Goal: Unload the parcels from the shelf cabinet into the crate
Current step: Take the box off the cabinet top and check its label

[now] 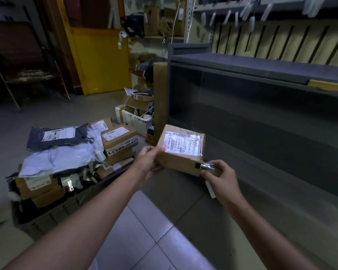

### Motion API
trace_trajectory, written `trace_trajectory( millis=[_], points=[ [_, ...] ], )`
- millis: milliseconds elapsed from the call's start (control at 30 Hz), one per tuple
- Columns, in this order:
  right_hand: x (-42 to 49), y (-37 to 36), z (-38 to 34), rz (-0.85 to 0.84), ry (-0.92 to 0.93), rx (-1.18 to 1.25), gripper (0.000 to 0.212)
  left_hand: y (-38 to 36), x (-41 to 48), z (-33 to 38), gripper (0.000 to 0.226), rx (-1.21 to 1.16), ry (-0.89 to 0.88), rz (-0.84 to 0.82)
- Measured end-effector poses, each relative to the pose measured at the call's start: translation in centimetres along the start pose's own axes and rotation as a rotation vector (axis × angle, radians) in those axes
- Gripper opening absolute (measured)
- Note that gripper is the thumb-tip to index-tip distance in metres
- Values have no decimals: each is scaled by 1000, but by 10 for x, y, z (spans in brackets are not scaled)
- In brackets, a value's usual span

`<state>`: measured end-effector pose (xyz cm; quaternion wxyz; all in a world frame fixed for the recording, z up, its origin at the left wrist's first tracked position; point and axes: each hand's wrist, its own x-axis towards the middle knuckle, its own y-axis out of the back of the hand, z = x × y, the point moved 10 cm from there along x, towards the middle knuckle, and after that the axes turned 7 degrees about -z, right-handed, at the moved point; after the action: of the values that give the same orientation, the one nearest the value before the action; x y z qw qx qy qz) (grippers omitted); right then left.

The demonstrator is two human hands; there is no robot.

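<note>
Holding cardboard parcel (179,161) in mid-air, between shelf cabinet (261,61) and crate (53,213), above the tiled floor (144,221). Gripping its near-left corner with left hand (146,162), fingers curled, thumb on top. Pinching a shiny tag (208,166) at the near-right corner with right hand (221,177) fingers. Presenting label (181,144) face up, tilted toward camera. Not calling a long axis: top face near-square. Reading print bottom-to-top, roughly "642 1M48-00 033", plus barcode and pen scribble; rest too small. Seeing crate heaped with boxes (118,136) and mailer bags (59,156).
</note>
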<state>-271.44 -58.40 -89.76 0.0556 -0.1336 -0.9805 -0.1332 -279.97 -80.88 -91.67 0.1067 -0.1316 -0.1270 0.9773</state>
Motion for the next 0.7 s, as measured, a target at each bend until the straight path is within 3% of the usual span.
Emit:
trace_trajectory(
  millis=[133, 233, 367, 500, 600, 700],
  points=[
    [2, -2, -4, -76, -26, 123, 13, -6, 2, 8, 25, -37, -26, -95],
    [5, 1, 1, -60, -48, 135, 15, -11, 4, 16, 60, -32, -61, -157],
    [11, 7, 2, 35, -37, 84, 20, -16, 5, 13, 80, 54, -55, -171],
    [13, 7, -6, 114, 2, 74, 8, -15, 5, 9, 127, 186, -56, -161],
    [17, -2, -5, 77, -35, 114, 2, -15, 3, 14, 121, 380, -84, -164],
    [17, -17, -3, -21, -127, 225, 16, -16, -1, 19, 99, 525, -138, -158]
  ],
)
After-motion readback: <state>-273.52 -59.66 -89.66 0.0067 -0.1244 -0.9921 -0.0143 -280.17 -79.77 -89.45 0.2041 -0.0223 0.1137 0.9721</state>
